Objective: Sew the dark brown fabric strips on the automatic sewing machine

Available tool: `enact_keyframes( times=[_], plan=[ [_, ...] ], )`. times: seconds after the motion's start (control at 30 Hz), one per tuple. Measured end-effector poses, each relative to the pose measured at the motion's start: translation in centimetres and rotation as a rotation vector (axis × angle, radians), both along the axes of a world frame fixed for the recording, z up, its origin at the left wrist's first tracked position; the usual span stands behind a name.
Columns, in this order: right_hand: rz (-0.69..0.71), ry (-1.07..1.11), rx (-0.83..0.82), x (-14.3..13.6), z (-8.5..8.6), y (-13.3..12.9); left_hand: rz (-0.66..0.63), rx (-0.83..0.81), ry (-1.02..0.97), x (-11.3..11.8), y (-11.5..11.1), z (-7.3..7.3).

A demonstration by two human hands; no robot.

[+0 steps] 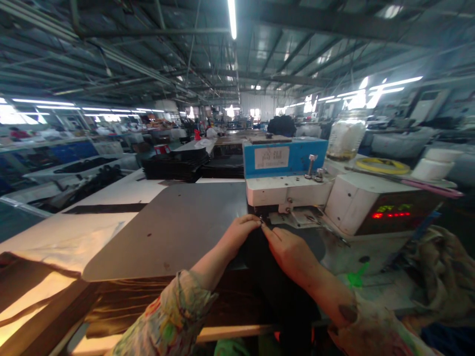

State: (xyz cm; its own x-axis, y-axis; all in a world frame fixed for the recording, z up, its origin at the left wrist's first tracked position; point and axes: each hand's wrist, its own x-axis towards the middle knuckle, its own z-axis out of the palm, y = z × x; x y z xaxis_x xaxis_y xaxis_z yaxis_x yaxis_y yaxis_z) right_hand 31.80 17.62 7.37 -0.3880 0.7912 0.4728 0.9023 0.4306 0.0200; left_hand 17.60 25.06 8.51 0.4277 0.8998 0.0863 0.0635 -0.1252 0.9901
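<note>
My left hand (245, 228) and my right hand (285, 247) meet at the head of a sewing machine (285, 190). Between them hangs a piece of black fabric (265, 267), which drops over the table's front edge toward my lap. Both sets of fingertips pinch its upper end, close to the needle area. Something small and shiny shows at the fingertips, too small to name. A grey metal plate (185, 222) lies flat to the left of my hands.
Stacks of black pieces (176, 165) lie behind the plate, and a black strip (106, 208) lies to the left. A glass jar (347, 136), a yellow ring (382, 166) and a white spool (434, 165) stand on the machine's right side. A lit display (391, 211) faces me. Cloth (445, 267) hangs at the right.
</note>
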Motion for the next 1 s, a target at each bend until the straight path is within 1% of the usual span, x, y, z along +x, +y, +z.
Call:
enact_keyframes(
  times=[0.07, 0.1, 0.27, 0.37, 0.4, 0.47, 0.53, 0.57, 0.77, 1.0],
  plan=[
    [-0.001, 0.068, -0.027, 0.1, 0.0, 0.1, 0.017, 0.031, 0.050, 0.1, 0.1, -0.3],
    [0.000, 0.117, -0.051, 0.1, -0.1, 0.2, 0.032, 0.073, 0.104, 0.2, 0.2, -0.5],
    [-0.017, 0.389, -0.193, 0.3, 0.3, 1.7, 0.145, 0.357, 0.471, 0.5, 0.7, -0.6],
    [-0.044, 0.460, -0.311, 0.5, 0.7, 3.2, 0.218, 0.586, 0.643, 0.3, 0.4, -0.4],
    [-0.052, 0.464, -0.347, 0.6, 0.8, 3.7, 0.212, 0.663, 0.687, 0.2, 0.1, -0.4],
    [-0.063, 0.463, -0.396, 0.8, 0.8, 4.6, 0.147, 0.756, 0.745, -0.1, -0.5, -0.3],
    [-0.069, 0.456, -0.412, 0.9, 0.8, 5.3, 0.079, 0.788, 0.801, -0.3, -1.1, -0.3],
    [-0.073, 0.453, -0.410, 0.9, 0.8, 5.6, 0.070, 0.794, 0.825, -0.4, -1.3, -0.2],
    [-0.099, 0.432, -0.393, 0.9, 0.5, 6.5, 0.074, 0.806, 0.888, -0.8, -1.7, -0.1],
    [-0.133, 0.398, -0.364, 0.7, 0.5, 6.4, 0.113, 0.808, 0.941, -0.7, -1.8, -0.1]
  ],
)
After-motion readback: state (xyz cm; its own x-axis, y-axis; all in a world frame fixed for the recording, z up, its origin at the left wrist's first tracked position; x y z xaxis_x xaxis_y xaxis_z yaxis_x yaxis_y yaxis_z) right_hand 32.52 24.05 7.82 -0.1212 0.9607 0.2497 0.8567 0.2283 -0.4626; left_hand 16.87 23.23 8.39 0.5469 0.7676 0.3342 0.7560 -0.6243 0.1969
